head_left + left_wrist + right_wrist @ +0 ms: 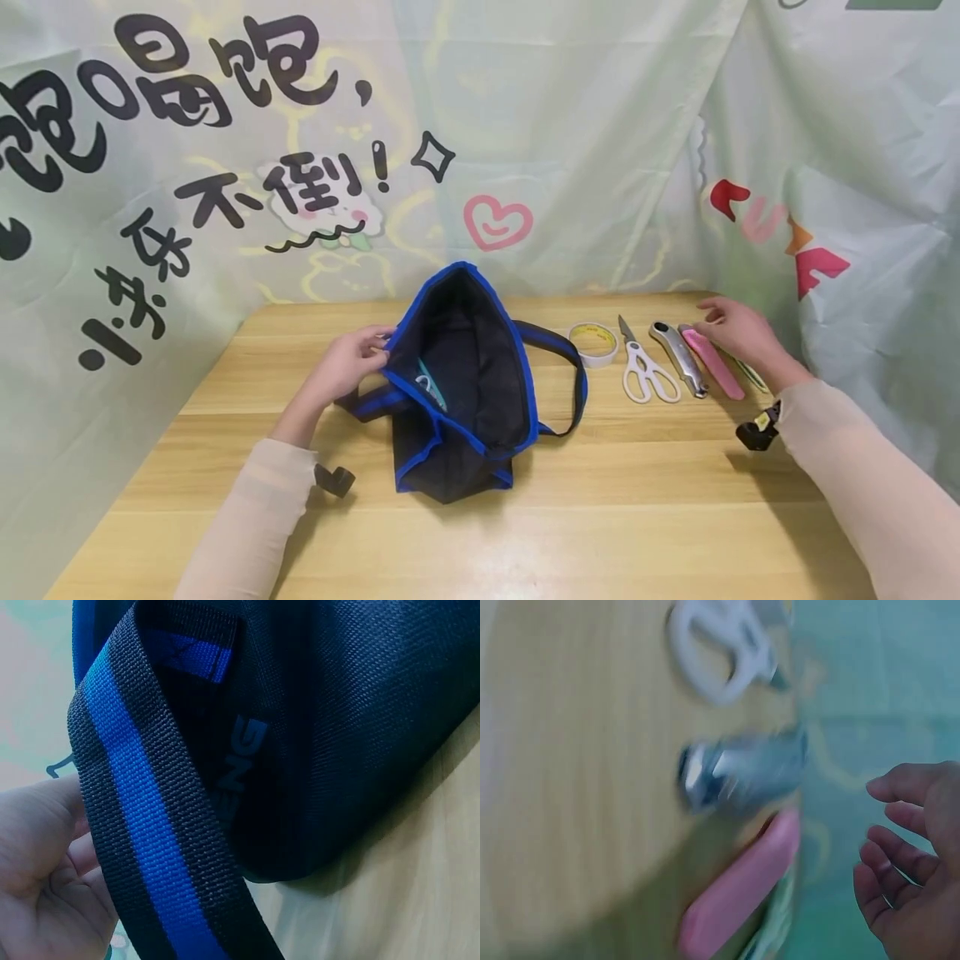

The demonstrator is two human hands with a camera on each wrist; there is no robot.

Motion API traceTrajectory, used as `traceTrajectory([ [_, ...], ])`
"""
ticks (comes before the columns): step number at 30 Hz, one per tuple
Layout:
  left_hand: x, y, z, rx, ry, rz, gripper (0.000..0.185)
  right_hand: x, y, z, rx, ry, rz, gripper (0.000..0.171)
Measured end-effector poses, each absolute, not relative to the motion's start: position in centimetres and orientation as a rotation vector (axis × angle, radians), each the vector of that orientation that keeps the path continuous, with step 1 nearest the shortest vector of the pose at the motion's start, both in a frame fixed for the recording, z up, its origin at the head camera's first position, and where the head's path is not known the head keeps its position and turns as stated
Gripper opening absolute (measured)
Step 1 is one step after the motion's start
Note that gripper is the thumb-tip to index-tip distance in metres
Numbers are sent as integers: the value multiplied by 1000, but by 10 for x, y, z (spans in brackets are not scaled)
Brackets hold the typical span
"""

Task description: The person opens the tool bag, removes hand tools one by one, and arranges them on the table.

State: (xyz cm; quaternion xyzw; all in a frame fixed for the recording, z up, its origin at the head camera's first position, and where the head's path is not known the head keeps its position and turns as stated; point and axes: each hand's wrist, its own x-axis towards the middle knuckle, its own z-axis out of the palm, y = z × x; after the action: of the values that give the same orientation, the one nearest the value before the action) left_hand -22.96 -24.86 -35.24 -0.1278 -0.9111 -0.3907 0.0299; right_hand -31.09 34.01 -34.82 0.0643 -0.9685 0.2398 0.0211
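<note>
A black tote bag [457,392] with blue trim stands open in the middle of the wooden table [600,517]. My left hand [352,360] grips its left rim near the handle strap [157,847], which fills the left wrist view beside the bag's dark side [352,727]. Something teal and white [430,385] lies inside the bag. My right hand [738,329] hovers with loosely curled fingers [907,855] just over the far end of a pink utility knife [712,362] [742,889], holding nothing.
Laid out to the right of the bag are a roll of tape [593,343], white-handled scissors [645,371], a silver utility knife [678,357] and a greenish tool [750,373] under my right hand. A printed cloth backdrop [525,125] closes off the back and sides.
</note>
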Motion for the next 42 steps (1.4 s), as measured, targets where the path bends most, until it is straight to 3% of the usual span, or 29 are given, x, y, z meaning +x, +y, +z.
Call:
traceTrajectory([
  [24, -225, -255, -340, -256, -2700, -1278, 41, -312, 118, -260, 822, -2872, 960, 41],
  [42, -225, -257, -336, -294, -2780, -1174, 45, -312, 23, -272, 1041, -2972, 1200, 39],
])
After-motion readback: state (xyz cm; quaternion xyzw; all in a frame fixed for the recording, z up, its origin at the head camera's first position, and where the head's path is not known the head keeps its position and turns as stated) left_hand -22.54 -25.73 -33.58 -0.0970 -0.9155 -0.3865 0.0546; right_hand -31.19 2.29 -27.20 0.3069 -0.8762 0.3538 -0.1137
